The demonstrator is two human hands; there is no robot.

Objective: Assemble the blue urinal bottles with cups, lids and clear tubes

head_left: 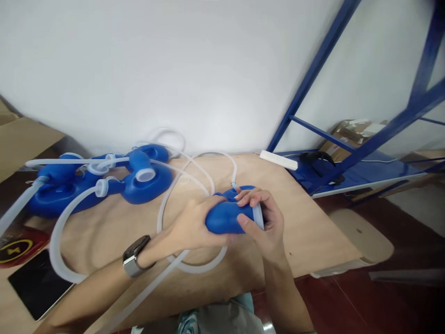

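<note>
A blue plastic bottle (225, 217) with a loop handle is tilted on its side in my hands, above the table's front part. My left hand (194, 222), with a watch on the wrist, is wrapped round its body from the left. At the bottle's right end, my right hand (267, 218) has its fingers and thumb closed round the white cap (257, 216). Whether the cap is fully seated cannot be made out. A translucent hose (233, 169) runs to the bottle from behind, and more hose loops lie around and under my left forearm.
Several similar blue bottles (148, 185) with white caps and hoses lie at left on the wooden table (306, 222). A black tablet (40, 283), red package (21, 248) and cardboard box (28, 144) are left. A white power strip (278, 160) lies near the blue metal frame (313, 60); a stool (365, 232) stands right.
</note>
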